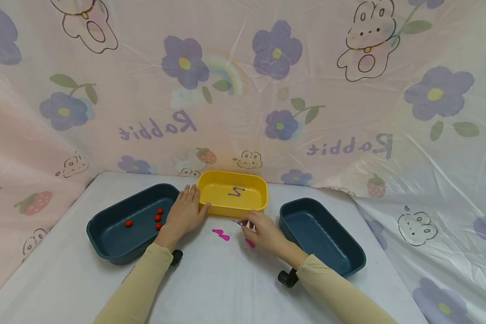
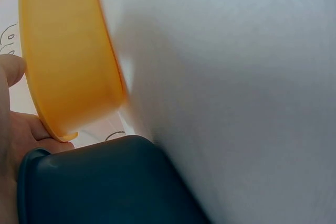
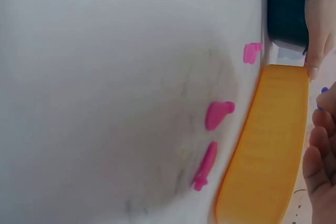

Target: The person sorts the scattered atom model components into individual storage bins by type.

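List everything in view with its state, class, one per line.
Yellow bin: upright, holding purple pieces
Left dark bin: upright, holding four red pieces
Right dark bin: upright
Pink pieces: loose on tablecloth
Left hand: fingers outstretched, touching yellow bin
Right hand: pinching one purple stick

Table (image 1: 222, 283): left tray (image 1: 113, 238) at left, right tray (image 1: 316, 231) at right, far tray (image 1: 214, 193) between, farther back. Left tray: four balls (image 1: 158, 218), three in a row toward its right, one farther left. Far tray: sticks (image 1: 236, 194) about mid-floor. Near side of far tray: another stick (image 1: 236, 222) in the right hand (image 1: 263, 229), three loose pieces (image 1: 224, 237) on the table, the rightmost by that hand.
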A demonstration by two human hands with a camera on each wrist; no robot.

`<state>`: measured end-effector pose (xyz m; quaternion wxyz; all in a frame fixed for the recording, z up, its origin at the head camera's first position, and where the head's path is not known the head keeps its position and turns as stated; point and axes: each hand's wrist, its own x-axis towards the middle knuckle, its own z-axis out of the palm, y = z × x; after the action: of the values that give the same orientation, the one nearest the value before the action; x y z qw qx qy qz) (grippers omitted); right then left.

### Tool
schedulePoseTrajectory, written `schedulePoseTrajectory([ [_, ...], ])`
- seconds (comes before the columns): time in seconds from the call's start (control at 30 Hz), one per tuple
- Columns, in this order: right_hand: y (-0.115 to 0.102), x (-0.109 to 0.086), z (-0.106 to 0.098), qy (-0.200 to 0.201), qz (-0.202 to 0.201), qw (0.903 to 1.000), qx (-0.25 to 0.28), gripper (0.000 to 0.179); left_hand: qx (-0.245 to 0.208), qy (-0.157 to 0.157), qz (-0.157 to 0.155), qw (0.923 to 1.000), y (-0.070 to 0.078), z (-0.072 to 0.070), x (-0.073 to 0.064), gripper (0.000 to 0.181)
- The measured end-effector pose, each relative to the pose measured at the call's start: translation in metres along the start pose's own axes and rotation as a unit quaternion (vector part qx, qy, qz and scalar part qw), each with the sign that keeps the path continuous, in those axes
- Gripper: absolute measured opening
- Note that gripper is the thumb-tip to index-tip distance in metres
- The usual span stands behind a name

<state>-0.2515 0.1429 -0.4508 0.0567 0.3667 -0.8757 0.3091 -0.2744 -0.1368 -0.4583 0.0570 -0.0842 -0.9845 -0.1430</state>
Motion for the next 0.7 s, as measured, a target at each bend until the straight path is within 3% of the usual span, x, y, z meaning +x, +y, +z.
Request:
schedulePoseTrajectory([
  [0.23, 0.004, 0.011, -0.001, 0.035, -0.002, 0.9994, 0.008, 0.017, -0.002, -0.006, -0.003, 1.0000, -0.001, 0.001, 0.001, 0.082],
  [0.7, 0.015, 0.039, -0.004, 0.072, 0.053, 0.9960, 0.005, 0.016, -0.008, 0.006, 0.003, 0.9999, -0.002, 0.003, 0.002, 0.081],
])
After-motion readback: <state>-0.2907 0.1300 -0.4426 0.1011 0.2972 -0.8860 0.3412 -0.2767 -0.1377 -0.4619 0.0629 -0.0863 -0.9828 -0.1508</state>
